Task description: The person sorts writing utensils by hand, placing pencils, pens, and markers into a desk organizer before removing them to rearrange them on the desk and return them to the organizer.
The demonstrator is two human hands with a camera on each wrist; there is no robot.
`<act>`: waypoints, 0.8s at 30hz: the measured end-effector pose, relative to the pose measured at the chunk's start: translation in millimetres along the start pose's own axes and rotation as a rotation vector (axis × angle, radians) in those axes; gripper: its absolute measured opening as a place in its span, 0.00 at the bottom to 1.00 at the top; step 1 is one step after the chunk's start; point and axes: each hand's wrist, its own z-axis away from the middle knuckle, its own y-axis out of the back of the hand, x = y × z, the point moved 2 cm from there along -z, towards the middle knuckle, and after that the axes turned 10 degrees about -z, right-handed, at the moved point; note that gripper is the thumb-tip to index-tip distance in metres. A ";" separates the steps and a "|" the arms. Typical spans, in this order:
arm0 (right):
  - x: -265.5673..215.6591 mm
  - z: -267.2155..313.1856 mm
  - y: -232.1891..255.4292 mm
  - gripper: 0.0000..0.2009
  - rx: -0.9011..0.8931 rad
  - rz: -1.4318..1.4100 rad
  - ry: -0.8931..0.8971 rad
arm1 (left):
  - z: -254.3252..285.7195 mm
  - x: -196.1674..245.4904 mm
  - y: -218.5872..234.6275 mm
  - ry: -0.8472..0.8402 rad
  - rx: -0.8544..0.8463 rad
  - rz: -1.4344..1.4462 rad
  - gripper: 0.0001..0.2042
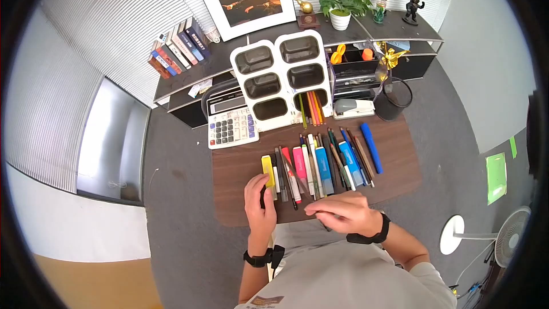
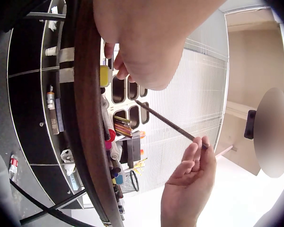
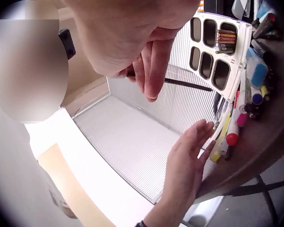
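Note:
My right hand (image 1: 349, 214) pinches a dark pencil (image 2: 165, 121) near one end, between thumb and fingertips. The pencil slants up off the table, its far end pointing toward the organizer. At the left end of a row of pens, my left hand (image 1: 260, 209) hovers with loosely bent fingers, nothing seen in its grasp. Closest to its fingertips lies a yellow highlighter (image 1: 267, 166). The row also has a pink highlighter (image 1: 299, 163), blue highlighters (image 1: 323, 166), a blue marker (image 1: 370, 147) and several pencils. Behind it, a white organizer (image 1: 274, 83) holds coloured pencils (image 1: 313, 109) in its near right compartment.
A calculator (image 1: 231, 129) stands left of the organizer; a stapler (image 1: 353, 108) and a black mesh pen cup (image 1: 394, 100) stand right. Behind are books (image 1: 182, 46), a potted plant (image 1: 340, 20) and a framed picture (image 1: 246, 0). The brown tabletop (image 1: 231, 177) has rounded corners.

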 end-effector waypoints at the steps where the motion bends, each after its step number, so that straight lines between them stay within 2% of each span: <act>1: -5.2 -2.0 6.1 0.08 0.005 0.000 -0.016 | 0.2 -0.6 0.0 -0.002 -0.001 0.000 0.13; 6: -2.3 -2.2 27.1 0.08 0.094 0.081 -0.074 | 1.7 0.0 -0.6 -0.012 -0.001 -0.023 0.13; 13: 26.1 -17.7 41.4 0.09 0.233 0.144 -0.081 | 1.5 0.6 -0.7 -0.028 -0.008 -0.061 0.13; 17: 40.2 -29.9 45.7 0.10 0.265 0.124 -0.104 | 2.8 -1.7 -3.1 -0.037 0.004 -0.060 0.13; 21: 46.7 -41.3 47.7 0.11 0.260 0.095 -0.221 | 2.5 -2.1 -3.3 -0.030 -0.006 -0.057 0.13; 24: 55.4 -44.3 46.7 0.11 0.271 0.095 -0.211 | 2.1 -2.2 -4.4 -0.027 -0.013 -0.049 0.13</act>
